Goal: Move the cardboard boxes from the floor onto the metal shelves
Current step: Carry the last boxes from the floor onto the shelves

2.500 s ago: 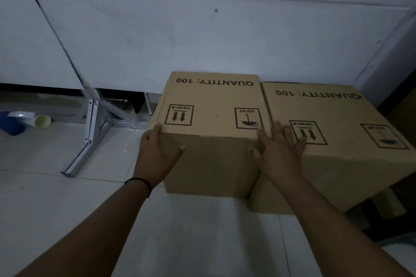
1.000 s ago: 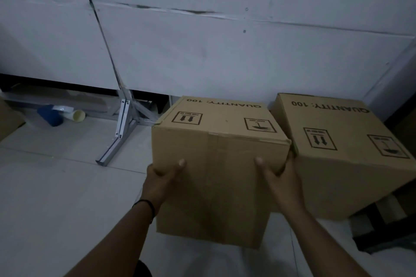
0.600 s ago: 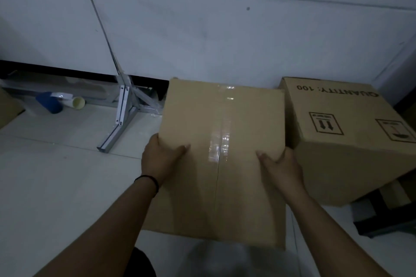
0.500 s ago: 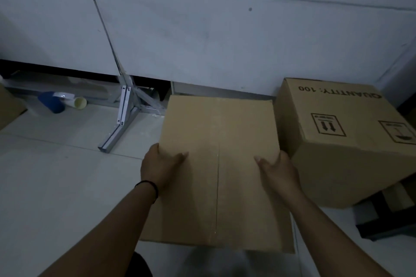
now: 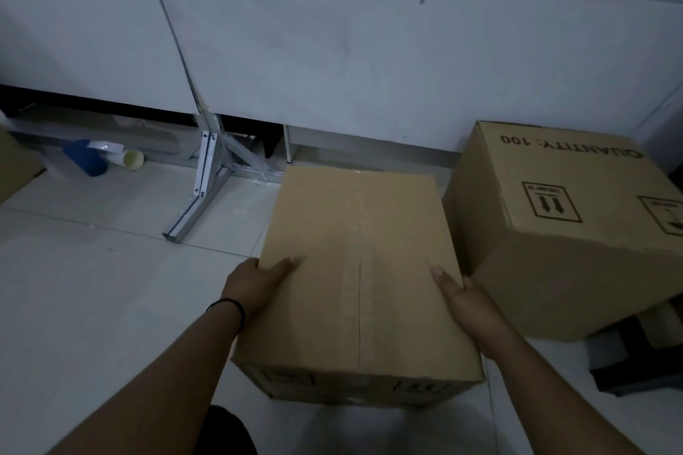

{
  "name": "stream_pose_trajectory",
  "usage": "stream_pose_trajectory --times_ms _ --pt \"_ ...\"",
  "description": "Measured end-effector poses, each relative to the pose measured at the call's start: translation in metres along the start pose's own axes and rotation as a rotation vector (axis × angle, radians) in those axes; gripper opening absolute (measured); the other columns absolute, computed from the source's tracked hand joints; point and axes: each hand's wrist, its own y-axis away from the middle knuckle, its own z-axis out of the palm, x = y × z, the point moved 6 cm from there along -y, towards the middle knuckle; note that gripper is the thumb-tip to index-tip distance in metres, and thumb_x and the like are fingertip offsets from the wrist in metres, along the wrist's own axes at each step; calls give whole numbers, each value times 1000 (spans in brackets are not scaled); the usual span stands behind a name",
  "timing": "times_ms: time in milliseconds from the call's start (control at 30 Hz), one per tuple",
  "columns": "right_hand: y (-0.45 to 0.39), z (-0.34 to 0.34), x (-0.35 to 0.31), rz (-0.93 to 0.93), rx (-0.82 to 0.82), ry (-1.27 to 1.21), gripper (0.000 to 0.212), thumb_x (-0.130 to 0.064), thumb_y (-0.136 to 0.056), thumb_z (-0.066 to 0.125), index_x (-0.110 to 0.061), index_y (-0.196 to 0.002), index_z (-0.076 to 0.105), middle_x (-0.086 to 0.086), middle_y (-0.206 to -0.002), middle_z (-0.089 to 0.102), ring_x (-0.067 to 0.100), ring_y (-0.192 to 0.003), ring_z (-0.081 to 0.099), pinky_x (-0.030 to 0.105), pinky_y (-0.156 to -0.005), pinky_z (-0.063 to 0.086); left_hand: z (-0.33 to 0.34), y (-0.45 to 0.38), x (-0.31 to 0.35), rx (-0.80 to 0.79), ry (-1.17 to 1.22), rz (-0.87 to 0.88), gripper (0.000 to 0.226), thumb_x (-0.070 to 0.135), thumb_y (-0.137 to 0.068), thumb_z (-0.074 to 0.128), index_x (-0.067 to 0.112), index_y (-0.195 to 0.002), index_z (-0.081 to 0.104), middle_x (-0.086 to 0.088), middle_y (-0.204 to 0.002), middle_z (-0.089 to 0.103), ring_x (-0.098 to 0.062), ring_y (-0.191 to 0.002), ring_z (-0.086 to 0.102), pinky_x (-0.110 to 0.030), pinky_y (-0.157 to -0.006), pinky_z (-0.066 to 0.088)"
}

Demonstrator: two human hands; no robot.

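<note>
Far to the left of the box we hold (image 5: 354, 270), a blue thing (image 5: 85, 159) and a white tube (image 5: 125, 158) lie on the floor (image 5: 92, 288) by the wall (image 5: 369, 59). A bit nearer to the box, a metal foot (image 5: 201, 196) stands on the floor, also to its left.

Our left hand (image 5: 255, 284) is on the left side of the box. The thumb lies flat on top and the other fingers go down the side, where we cannot see them — this grip has hold of the box's left edge. There is a black band (image 5: 229, 308) on that wrist.

The box is in the middle, in front of us, with its taped top facing up. We cannot tell if it sits on the floor or is lifted a little.

Our right hand (image 5: 467, 301) is on the right side of the box, thumb on top, the rest of the fingers hidden down the side — it has hold of the right edge.

Just to the right of the box is a second box (image 5: 561, 233). It has "QUANTITY: 100" and arrows printed on it, upside down to us. It rests partly on a dark thing (image 5: 635, 355) low on the floor.
</note>
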Motion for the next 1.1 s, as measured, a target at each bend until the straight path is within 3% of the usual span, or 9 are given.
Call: stream_pose_trajectory --times_ms 67,133,267,367,467,533,700,867,1100 --pt "-3 0 10 79 -1 -27 76 -68 -82 54 -15 -137 51 4 -125 62 23 -107 61 36 -96 48 3 4 -4 -64 64 -26 90 81 -59 63 15 -120 60 -7 -110 67 -27 -94 65 -46 -88 54" --pt "-5 0 13 121 -5 -34 85 -76 -75 55 -18 -137 52 4 -125 63 24 -108 61 41 -99 48 10 7 -8 -212 242 -79 74 69 -68 67 15 -118 61 -9 -103 71 -31 -91 69 -47 -85 56" --pt "-2 2 12 172 -66 -91 86 -75 -72 59 -20 -137 51 3 -123 65 24 -105 63 42 -97 50 15 17 -8 -387 437 -151 59 49 -75 69 11 -120 62 -15 -104 72 -37 -97 68 -52 -87 54" --pt "6 4 -1 150 -152 -174 67 -58 -80 66 -18 -132 55 5 -112 71 25 -98 68 38 -84 56 9 22 -2 -393 476 -152 46 40 -83 65 10 -118 62 -17 -101 73 -35 -89 69 -47 -80 57" --pt "15 3 -26 118 -241 -328 37 -40 -92 56 -15 -117 63 9 -101 74 27 -93 69 35 -75 54 -6 25 10 -399 623 -159 41 34 -82 61 7 -113 62 -17 -93 73 -30 -75 70 -40 -69 59" --pt "18 1 -41 131 -264 -472 34 -37 -93 53 -13 -113 65 10 -96 75 28 -89 68 38 -78 52 -20 25 23 -374 764 -120 43 32 -79 58 6 -112 61 -16 -89 72 -29 -72 69 -38 -68 58" --pt "22 -5 -82 58 -278 -733 30 -30 -94 45 -8 -104 63 10 -78 73 23 -64 70 29 -56 56 -44 34 58 -350 916 40 47 30 -70 63 7 -111 60 -14 -85 72 -27 -71 69 -36 -64 58" --pt "27 -12 -121 -45 -313 -784 29 -28 -93 45 -7 -101 63 9 -72 71 22 -59 68 26 -51 55 -66 42 86 -315 987 123 34 29 -91 45 4 -111 59 -13 -82 72 -25 -65 69 -32 -54 58" --pt "52 -40 -198 -149 -307 -761 25 -29 -93 47 -11 -93 64 8 -72 71 21 -60 69 28 -51 56 -113 74 149 -289 986 231 33 27 -91 45 5 -111 59 -11 -81 72 -23 -65 69 -31 -54 58"
